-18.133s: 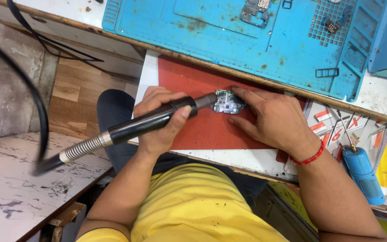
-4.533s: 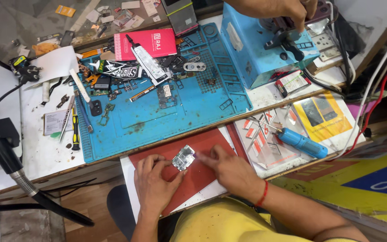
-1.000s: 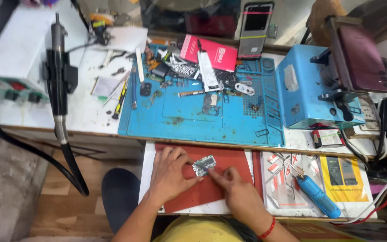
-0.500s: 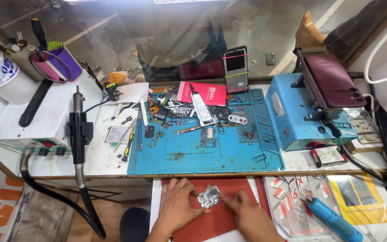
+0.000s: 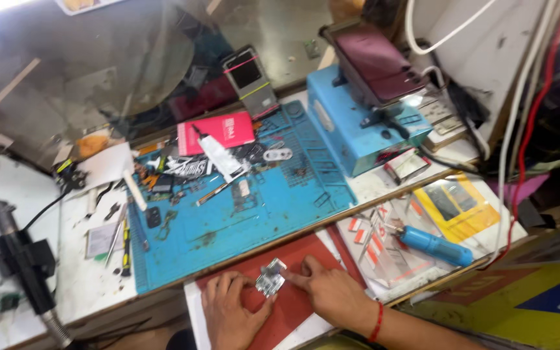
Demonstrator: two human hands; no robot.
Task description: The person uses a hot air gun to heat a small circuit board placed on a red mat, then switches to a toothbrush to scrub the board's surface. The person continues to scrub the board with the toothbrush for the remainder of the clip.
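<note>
A small silvery circuit board (image 5: 270, 279) lies on a red mat (image 5: 306, 254) at the near edge of the bench. My left hand (image 5: 229, 311) rests on the mat with its fingertips touching the board's left side. From the right, my right hand (image 5: 332, 295), a red thread around its wrist, presses a finger against the board. Both hands steady the board between them.
A blue work mat (image 5: 228, 227) beyond holds tweezers, small parts and a tube. A blue box machine (image 5: 358, 126) stands right of it. A blue screwdriver (image 5: 432, 245) lies at right, a hot-air handle (image 5: 24, 262) in its stand at left, a phone (image 5: 249, 78) leans behind.
The view has swung right and tilted. Both hands stay on the small board on the red mat; the hot-air handle, held long before, sits in its stand.
</note>
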